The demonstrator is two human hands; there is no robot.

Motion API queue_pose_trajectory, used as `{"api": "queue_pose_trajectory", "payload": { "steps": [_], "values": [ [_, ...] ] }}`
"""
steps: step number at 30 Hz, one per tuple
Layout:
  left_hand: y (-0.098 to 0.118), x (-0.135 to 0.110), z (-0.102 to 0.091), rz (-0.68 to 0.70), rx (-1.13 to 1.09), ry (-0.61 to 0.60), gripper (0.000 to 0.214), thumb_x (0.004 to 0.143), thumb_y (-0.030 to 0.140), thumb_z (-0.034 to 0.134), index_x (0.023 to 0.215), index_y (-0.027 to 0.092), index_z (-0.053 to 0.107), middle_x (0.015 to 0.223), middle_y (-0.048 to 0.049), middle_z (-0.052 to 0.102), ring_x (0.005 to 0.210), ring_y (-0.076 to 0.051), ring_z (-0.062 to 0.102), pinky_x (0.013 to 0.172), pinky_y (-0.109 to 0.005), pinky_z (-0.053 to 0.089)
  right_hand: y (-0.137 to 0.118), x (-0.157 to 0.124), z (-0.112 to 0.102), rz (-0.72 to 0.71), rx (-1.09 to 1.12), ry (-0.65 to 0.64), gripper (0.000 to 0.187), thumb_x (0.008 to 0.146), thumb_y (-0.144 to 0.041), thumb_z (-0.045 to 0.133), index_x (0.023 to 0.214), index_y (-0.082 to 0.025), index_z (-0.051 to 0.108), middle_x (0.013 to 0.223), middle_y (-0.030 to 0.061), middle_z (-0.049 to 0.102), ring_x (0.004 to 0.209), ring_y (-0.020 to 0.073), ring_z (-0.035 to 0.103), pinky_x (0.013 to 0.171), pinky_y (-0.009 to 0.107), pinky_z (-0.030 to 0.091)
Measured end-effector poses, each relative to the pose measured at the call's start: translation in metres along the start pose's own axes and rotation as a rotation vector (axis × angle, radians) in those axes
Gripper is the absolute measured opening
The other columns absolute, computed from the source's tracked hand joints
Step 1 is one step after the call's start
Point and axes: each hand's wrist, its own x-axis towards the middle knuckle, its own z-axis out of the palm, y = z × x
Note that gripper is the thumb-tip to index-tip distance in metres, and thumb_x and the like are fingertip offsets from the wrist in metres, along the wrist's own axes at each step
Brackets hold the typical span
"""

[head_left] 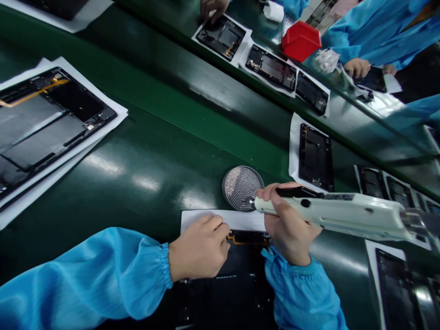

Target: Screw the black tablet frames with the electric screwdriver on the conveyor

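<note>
My right hand point(287, 224) is wrapped round a pale electric screwdriver point(347, 213). The screwdriver lies nearly level, its tip pointing left over a round grey screw tray point(242, 185) with a dimpled, silvery surface. Whether a screw sits on the tip is too small to tell. My left hand point(202, 247) is closed, fingers curled at the upper edge of a dark, opened tablet point(237, 284); anything between the fingertips is hidden. An orange flex cable point(240, 240) runs along the tablet's top. White paper point(223, 217) shows beyond that edge.
Opened tablets on white sheets lie at left point(55, 123) and right point(316, 156). Several more line a raised ledge, near a red bin point(301, 41). Across the bench, a co-worker's hands point(359, 68) hold a dark device. Another person's hand point(213, 9) touches a tablet.
</note>
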Motion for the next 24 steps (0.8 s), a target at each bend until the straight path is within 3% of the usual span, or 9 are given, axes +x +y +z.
{"api": "queue_pose_trajectory", "payload": {
  "steps": [8,14,19,24],
  "values": [
    [-0.002,0.001,-0.001,0.003,0.006,-0.012,0.022,0.089,0.019,0.057,0.068,0.014,0.06,0.075,-0.0075,0.053,0.075,-0.022,0.048,0.063,-0.036,0.034,-0.009,0.0,-0.003,-0.062,0.045,-0.028,0.021,0.078,-0.013,0.07,0.097,-0.021,0.07,0.071,0.0008,0.065,0.069,0.0178,0.062,0.073,0.04,0.053],
    [-0.004,0.0,-0.003,-0.027,0.007,-0.007,0.024,0.09,0.02,0.055,0.067,0.014,0.059,0.076,-0.0076,0.052,0.077,-0.023,0.047,0.066,-0.037,0.034,-0.033,-0.031,-0.006,-0.067,0.053,-0.159,0.022,0.079,-0.013,0.069,0.097,-0.024,0.072,0.072,0.0002,0.062,0.069,0.0173,0.059,0.066,0.036,0.052],
    [-0.004,0.0,0.0,-0.024,0.012,-0.004,0.025,0.09,0.021,0.056,0.066,0.015,0.059,0.074,-0.0076,0.051,0.077,-0.023,0.047,0.067,-0.038,0.033,-0.023,-0.051,-0.01,-0.019,-0.002,-0.338,0.029,0.083,-0.01,0.064,0.108,-0.025,0.068,0.078,0.0012,0.064,0.075,0.0191,0.061,0.069,0.039,0.053],
    [-0.003,0.0,0.0,-0.022,0.017,-0.033,0.026,0.092,0.022,0.056,0.067,0.015,0.06,0.073,-0.0077,0.052,0.078,-0.023,0.047,0.068,-0.037,0.032,-0.015,-0.054,-0.013,0.015,-0.014,-0.346,0.028,0.086,-0.01,0.062,0.109,-0.025,0.067,0.083,0.0026,0.065,0.078,0.0201,0.062,0.071,0.041,0.052]
  ]
}}
